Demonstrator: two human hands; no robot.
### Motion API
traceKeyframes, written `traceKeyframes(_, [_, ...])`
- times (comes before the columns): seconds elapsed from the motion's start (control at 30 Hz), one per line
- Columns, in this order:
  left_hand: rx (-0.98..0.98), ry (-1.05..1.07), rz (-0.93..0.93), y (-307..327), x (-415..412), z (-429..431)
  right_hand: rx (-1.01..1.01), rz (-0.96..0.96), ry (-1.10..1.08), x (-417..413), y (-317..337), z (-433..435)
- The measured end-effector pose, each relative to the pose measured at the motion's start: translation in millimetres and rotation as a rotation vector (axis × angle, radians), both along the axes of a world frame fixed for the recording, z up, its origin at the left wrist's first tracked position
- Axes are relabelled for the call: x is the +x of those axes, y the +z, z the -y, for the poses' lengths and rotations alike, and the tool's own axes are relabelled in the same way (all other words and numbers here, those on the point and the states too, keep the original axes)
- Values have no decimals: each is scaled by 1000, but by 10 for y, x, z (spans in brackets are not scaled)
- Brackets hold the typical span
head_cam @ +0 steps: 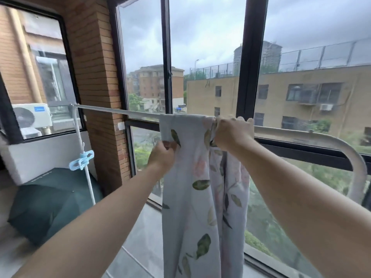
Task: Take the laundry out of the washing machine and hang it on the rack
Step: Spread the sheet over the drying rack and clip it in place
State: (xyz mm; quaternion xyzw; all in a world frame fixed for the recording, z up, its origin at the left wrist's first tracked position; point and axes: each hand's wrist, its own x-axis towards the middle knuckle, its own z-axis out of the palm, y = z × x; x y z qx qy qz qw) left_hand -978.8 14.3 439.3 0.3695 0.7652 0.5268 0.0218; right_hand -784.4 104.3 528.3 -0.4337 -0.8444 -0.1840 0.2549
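A pale cloth with a leaf and flower print (192, 197) hangs over the white top bar of the drying rack (112, 110) in front of the window. My left hand (162, 155) pinches the cloth's left edge a little below the bar. My right hand (230, 133) grips the bunched right part of the cloth up at the bar. The cloth falls in long folds past the bottom of the view. The washing machine is out of sight.
The rack's bar bends down at the right (355, 157). A blue clothes peg (81, 160) is clipped on the rack's left upright. An open dark green umbrella (50, 201) lies on the floor at the left. Tall windows (202, 57) stand right behind the rack.
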Motion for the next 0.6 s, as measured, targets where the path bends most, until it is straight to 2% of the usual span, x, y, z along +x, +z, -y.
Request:
traceKeyframes(0.13, [15, -31, 12, 142, -159, -29, -100, 56, -77, 41, 26, 54])
traceKeyframes(0.23, [64, -45, 91, 344, -289, -119, -187, 69, -115, 68, 104, 76])
traceKeyframes(0.4, [116, -19, 80, 357, -465, -265, -236, -82, -52, -9, 86, 106])
traceKeyframes(0.47, [184, -26, 94, 319, -514, -334, -204, -160, -61, -36, 55, 49])
traceKeyframes(0.6, [190, 14, 53, 362, -630, -376, -105, -176, -153, -100, 21, 4])
